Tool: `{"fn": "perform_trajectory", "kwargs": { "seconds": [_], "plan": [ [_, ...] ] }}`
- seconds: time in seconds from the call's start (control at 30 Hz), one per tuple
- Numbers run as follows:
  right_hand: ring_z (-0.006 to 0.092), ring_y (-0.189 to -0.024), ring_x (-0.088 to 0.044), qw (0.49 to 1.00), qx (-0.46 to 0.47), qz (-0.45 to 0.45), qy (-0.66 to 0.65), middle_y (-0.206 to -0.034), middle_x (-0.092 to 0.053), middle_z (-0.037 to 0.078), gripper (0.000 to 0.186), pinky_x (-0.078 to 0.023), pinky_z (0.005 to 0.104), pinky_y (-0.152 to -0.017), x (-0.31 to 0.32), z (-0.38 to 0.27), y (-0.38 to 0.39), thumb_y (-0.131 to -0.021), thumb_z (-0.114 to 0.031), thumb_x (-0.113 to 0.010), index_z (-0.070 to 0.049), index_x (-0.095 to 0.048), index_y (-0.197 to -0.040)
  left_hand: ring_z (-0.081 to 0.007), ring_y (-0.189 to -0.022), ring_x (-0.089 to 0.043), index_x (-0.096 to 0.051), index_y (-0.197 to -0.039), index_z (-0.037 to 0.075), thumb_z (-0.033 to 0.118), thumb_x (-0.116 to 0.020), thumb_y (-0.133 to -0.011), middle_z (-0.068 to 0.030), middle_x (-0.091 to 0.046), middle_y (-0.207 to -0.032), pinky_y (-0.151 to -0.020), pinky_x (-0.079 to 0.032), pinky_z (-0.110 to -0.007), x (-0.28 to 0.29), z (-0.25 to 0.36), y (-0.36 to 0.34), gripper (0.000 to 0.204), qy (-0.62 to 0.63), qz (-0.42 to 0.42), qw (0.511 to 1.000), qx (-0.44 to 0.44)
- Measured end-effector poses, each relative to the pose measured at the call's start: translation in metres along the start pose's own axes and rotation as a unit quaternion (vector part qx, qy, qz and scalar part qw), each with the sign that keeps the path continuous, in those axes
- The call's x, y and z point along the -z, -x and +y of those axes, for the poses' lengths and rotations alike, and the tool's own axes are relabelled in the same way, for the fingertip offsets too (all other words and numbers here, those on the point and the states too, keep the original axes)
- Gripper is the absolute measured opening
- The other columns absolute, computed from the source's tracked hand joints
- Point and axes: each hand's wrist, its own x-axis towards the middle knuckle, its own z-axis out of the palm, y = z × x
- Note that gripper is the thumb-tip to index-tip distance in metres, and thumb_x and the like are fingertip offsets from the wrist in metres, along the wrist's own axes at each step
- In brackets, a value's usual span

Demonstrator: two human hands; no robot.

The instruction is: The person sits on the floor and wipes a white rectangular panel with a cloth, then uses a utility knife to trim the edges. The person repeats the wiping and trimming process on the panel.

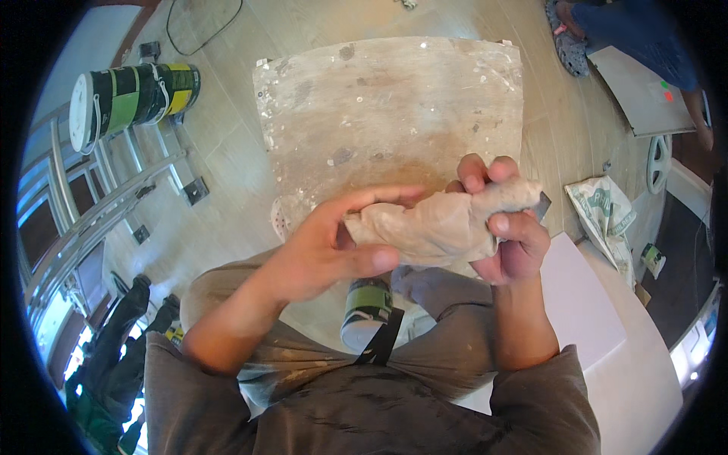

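Note:
Both my hands hold a pale beige, crumpled bundle (428,227) above my lap; it looks like cloth or thin sheeting wrapped into a long shape. My left hand (315,246) cups its wide left end, thumb on the near side and fingers beyond it. Around the narrower right end, the fingers and thumb of my right hand (523,241) are closed. A small dark flat edge (542,205) shows beside the right hand; its kind is unclear. Whatever lies inside the bundle is hidden. Beyond my hands stands a worn, paint-spotted wooden board or low table (394,106).
A green and black bucket (368,307) stands between my legs. At left, another large bucket (125,102) lies on its side by a metal ladder (64,227). To the right are a white panel (580,303) and a printed sack (603,212). Another person's shoe (572,53) is at upper right.

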Motion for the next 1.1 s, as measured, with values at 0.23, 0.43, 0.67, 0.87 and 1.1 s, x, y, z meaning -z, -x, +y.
{"fn": "perform_trajectory", "kwargs": {
  "seconds": [0.23,0.43,0.67,0.87,1.1],
  "plan": [
    [0.0249,-0.129,-0.056,0.993,0.039,0.013,0.108,-0.138,-0.057,0.014,0.072,-0.043,0.0402,-0.112,-0.034,-0.008,0.012,-0.090,-0.004,-0.066,-0.001,-0.035,-0.155,-0.0163,-0.110,-0.067,-0.059,-0.131,-0.001,0.005,-0.073,-0.093,-0.0096,-0.069,-0.123,-0.098,-0.054,-0.033,-0.002,-0.008,0.014,0.041,-0.062,0.148,0.977,-0.141],
    [0.0238,-0.132,-0.055,0.974,0.105,-0.081,0.184,-0.142,-0.057,0.013,0.077,-0.042,0.0399,-0.113,-0.065,-0.003,0.044,-0.087,0.004,-0.066,-0.004,-0.034,-0.157,-0.0161,-0.106,-0.069,-0.057,-0.129,-0.002,0.018,-0.070,-0.098,-0.0097,-0.069,-0.119,-0.095,-0.056,-0.034,-0.034,0.009,0.062,0.039,-0.075,0.080,0.968,-0.224],
    [0.0209,-0.125,-0.060,0.969,0.134,-0.078,0.193,-0.135,-0.063,0.011,0.055,-0.048,0.0368,-0.107,-0.078,0.008,0.070,-0.093,0.005,-0.063,-0.004,-0.050,-0.146,-0.0132,-0.102,-0.068,-0.063,-0.126,0.002,0.025,-0.069,-0.099,-0.0057,-0.070,-0.114,-0.093,-0.055,-0.031,-0.044,0.010,0.102,0.036,-0.161,0.025,0.949,-0.271],
    [0.0233,-0.117,-0.066,0.952,0.168,-0.155,0.201,-0.127,-0.068,0.014,0.033,-0.054,0.0383,-0.100,-0.106,0.010,0.105,-0.094,0.008,-0.060,-0.004,-0.063,-0.124,-0.0173,-0.104,-0.066,-0.072,-0.114,0.003,-0.004,-0.076,-0.083,-0.0057,-0.069,-0.114,-0.095,-0.052,-0.032,-0.038,0.008,0.139,0.032,-0.291,-0.038,0.892,-0.344],
    [0.0248,-0.114,-0.066,0.925,0.187,-0.134,0.302,-0.124,-0.069,0.015,0.020,-0.057,0.0388,-0.097,-0.080,0.000,0.107,-0.087,0.012,-0.065,-0.006,-0.073,-0.094,-0.0185,-0.105,-0.062,-0.078,-0.081,0.007,-0.020,-0.065,-0.071,-0.0074,-0.067,-0.108,-0.093,-0.049,-0.031,-0.018,-0.003,0.120,0.031,-0.372,0.014,0.762,-0.530]
  ]
}}
